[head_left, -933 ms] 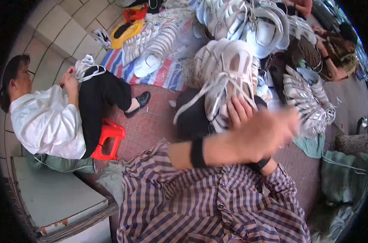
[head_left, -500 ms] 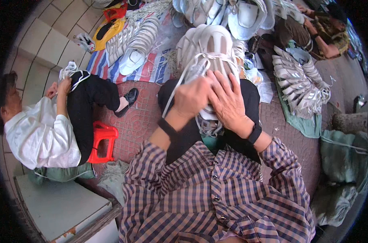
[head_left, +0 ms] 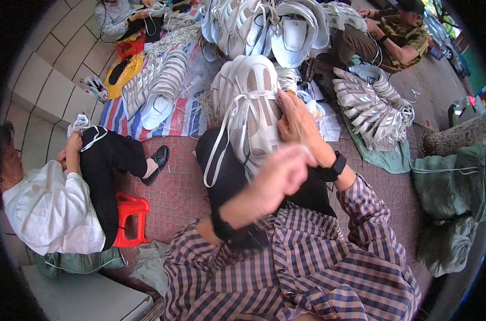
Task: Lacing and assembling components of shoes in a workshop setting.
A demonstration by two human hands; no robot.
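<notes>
A pale beige and white sneaker upper [head_left: 249, 107] lies at the top of a stack of similar uppers over my knees, toe pointing away. Its white lace [head_left: 220, 155] crosses the tongue and hangs in loops down the left side. My right hand [head_left: 306, 128] rests along the upper's right side, fingers stretched forward against it. Smeared by motion, my left hand [head_left: 278, 179] is in front of the near end of the upper, close to my right wrist; whether its fingers hold anything does not show.
Piles of uppers [head_left: 160, 99] lie on a striped sheet [head_left: 133, 115], with more ahead and on green cloth [head_left: 385, 158] at right. A person in white [head_left: 55, 198] handles laces beside a red stool [head_left: 130, 216]. Other people sit farther off. Green sacks [head_left: 449, 184] stand right.
My left hand has left the laces and moved down and right toward my right wrist. My right hand has slid from the upper's top to its right side. The view has shifted.
</notes>
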